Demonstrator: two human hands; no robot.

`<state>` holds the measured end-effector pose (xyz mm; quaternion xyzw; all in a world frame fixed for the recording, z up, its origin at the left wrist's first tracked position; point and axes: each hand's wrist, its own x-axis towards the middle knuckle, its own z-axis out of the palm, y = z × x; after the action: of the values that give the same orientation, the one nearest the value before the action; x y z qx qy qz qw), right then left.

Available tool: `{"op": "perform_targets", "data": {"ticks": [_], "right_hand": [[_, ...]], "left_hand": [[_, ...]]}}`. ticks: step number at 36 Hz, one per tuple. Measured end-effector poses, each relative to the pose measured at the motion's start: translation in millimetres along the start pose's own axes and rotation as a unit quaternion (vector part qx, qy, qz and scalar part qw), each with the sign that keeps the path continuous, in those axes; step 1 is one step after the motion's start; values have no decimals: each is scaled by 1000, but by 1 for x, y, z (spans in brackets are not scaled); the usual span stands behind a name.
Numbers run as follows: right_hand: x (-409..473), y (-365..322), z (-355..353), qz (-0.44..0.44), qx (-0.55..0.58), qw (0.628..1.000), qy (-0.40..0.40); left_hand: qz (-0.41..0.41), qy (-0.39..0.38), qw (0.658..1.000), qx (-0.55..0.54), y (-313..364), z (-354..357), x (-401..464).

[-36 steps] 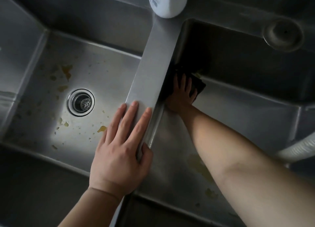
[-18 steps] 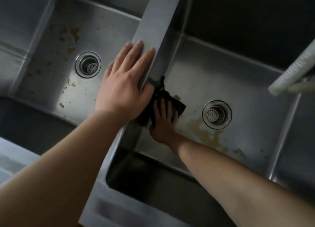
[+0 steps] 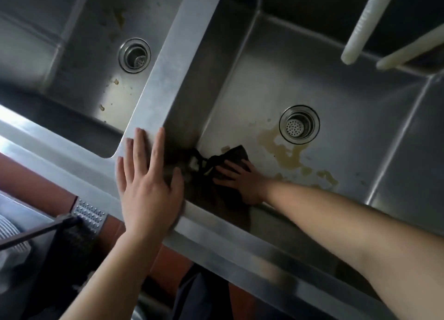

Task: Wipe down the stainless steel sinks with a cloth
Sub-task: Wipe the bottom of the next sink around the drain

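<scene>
Two stainless steel sink basins sit side by side, split by a flat steel divider (image 3: pixel 173 62). My right hand (image 3: pixel 242 180) presses a dark cloth (image 3: pixel 234 155) flat into the near left corner of the right basin (image 3: pixel 348 132), fingers spread on top of it. Yellowish stains (image 3: pixel 286 156) lie on that basin's floor between the cloth and the round drain (image 3: pixel 299 125). My left hand (image 3: pixel 149 187) rests flat and open on the front rim where the divider meets it. The left basin (image 3: pixel 91 55) shows its own drain (image 3: pixel 134 55) and small yellow spots.
Two white hoses (image 3: pixel 365 24) hang over the right basin's far right side. Below the front rim (image 3: pixel 240 238) are reddish floor tiles, a perforated metal grate (image 3: pixel 90 215) and a dark bar. Striped cloth shows at the far left edge.
My right hand has dragged the cloth along the divider wall from the far corner to the near left corner. My left hand slid back along the divider to the front rim.
</scene>
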<state>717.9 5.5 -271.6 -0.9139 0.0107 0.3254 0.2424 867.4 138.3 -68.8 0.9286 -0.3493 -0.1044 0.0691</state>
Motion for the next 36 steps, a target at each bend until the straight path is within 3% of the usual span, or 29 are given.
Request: {"op": "perform_targets", "data": {"ticks": [7, 12, 18, 23, 29, 33, 36], "right_hand": [[-42, 8, 8, 37, 86, 996, -15], [-20, 8, 8, 33, 52, 996, 60], [38, -8, -13, 89, 32, 981, 169], [42, 24, -20, 107, 23, 966, 232], [50, 121, -83, 332, 115, 890, 290], [70, 140, -112, 403, 185, 841, 311], [82, 117, -107, 414, 194, 835, 306]], "left_hand": [[-27, 3, 999, 17, 5, 3, 2], [-28, 10, 999, 18, 5, 3, 2], [-37, -1, 999, 16, 9, -2, 2], [-41, -4, 999, 13, 10, -4, 2], [-35, 9, 999, 13, 7, 0, 3], [-32, 15, 999, 18, 5, 1, 4], [-33, 9, 999, 22, 5, 1, 4]]}}
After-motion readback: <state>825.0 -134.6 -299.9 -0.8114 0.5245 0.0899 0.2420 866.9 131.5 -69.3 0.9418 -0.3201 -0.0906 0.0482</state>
